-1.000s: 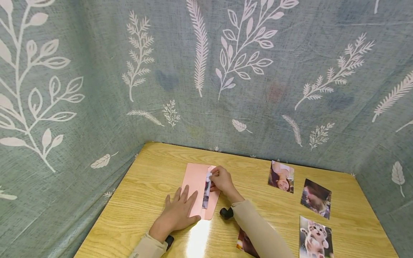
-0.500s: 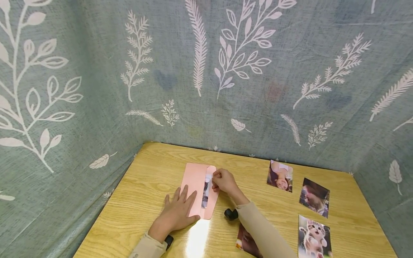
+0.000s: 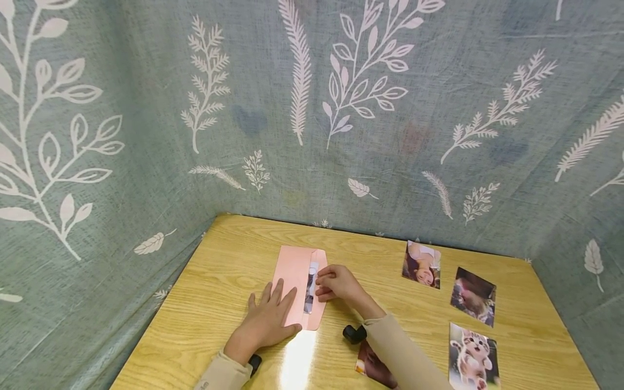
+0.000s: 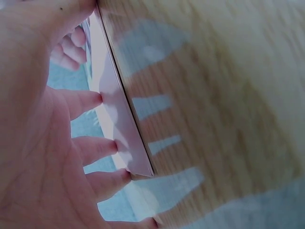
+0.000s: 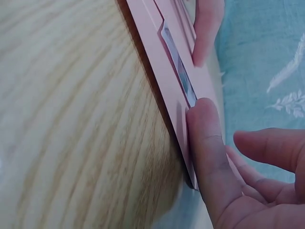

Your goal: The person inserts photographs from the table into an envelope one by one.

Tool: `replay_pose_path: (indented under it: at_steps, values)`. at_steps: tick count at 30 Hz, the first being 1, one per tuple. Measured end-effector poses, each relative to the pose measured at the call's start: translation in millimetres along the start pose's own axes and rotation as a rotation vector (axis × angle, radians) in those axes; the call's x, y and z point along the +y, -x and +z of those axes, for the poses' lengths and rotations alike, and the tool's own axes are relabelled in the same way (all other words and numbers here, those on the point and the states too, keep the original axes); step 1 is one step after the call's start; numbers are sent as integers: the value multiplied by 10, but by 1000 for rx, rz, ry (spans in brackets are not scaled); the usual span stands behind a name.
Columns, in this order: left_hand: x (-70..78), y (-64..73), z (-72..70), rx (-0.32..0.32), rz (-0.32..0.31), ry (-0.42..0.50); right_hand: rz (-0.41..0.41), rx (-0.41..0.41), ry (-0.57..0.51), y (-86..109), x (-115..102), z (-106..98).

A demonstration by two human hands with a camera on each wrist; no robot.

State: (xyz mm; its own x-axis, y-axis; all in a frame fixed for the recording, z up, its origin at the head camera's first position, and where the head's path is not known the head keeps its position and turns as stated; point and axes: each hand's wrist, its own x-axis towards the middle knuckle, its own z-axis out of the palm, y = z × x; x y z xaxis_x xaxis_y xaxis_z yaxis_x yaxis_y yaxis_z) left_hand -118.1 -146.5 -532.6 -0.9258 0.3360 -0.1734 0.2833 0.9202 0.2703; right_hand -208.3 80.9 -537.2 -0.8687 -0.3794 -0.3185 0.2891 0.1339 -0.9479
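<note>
A pink envelope (image 3: pixel 291 265) lies on the wooden table with its flap turned out to the right. Most of a photo (image 3: pixel 310 290) is inside it, leaving a narrow strip showing along the opening. My left hand (image 3: pixel 265 320) is spread flat, fingertips resting on the envelope's left part. In the left wrist view those straight fingers press on the envelope (image 4: pixel 114 95). My right hand (image 3: pixel 343 285) is over the flap, fingers loosely bent. In the right wrist view one of its fingertips touches beside the photo's edge (image 5: pixel 178 62), while the other fingers stand apart from it.
To the right lie several photos: a portrait (image 3: pixel 422 264), a dark blurry one (image 3: pixel 474 297) and a kitten (image 3: pixel 473 357). Another photo (image 3: pixel 372 365) is partly under the right sleeve (image 3: pixel 407 355). A patterned curtain (image 3: pixel 312 108) hangs behind the table (image 3: pixel 234 244).
My right hand has loosened from the photo's upper edge and slid toward me along the opening. The exposed strip has become a little narrower. My left hand has stayed put.
</note>
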Motion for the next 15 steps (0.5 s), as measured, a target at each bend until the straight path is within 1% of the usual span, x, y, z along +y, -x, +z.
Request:
replay_pose_path:
  at_steps: [10, 15]
  values:
    - [18, 11, -37, -10, -7, -1, -12, -23, -57, 21, -30, 86]
    - [25, 11, -44, -17, -4, -5, -21, -18, -74, 26, -19, 112]
